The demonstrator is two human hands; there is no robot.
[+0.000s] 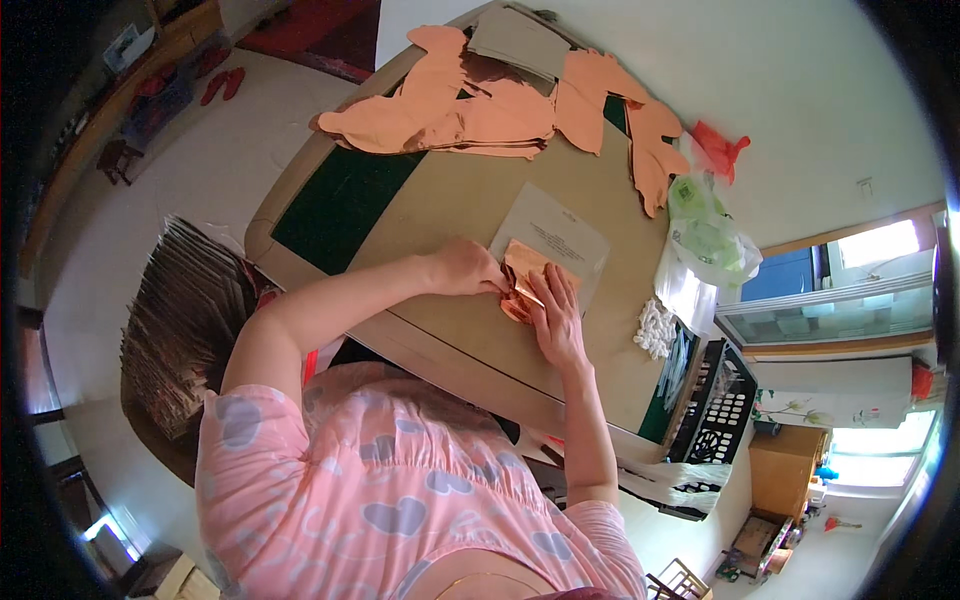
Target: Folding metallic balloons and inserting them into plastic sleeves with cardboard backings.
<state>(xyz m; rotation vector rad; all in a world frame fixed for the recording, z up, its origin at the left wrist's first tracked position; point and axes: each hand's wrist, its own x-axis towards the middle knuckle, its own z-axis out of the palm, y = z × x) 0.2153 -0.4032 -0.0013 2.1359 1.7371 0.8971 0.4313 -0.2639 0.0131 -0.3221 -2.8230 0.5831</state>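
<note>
**Folding copper-coloured paper on the table**

Pressing down, I have my left hand [468,268] curled shut on the edge of the small copper paper piece [525,278], while my right hand [556,318] lies flat on it, fingers spread apart. It looks shiny, orange-pink and creased, one piece, on the tan table [440,200]. Just beyond the grip lies one white printed sheet [560,235]. Well beyond that sits a heap of cut copper shapes [470,110]; I cannot count them. Right of my hands: one clear bag [705,245].
</note>
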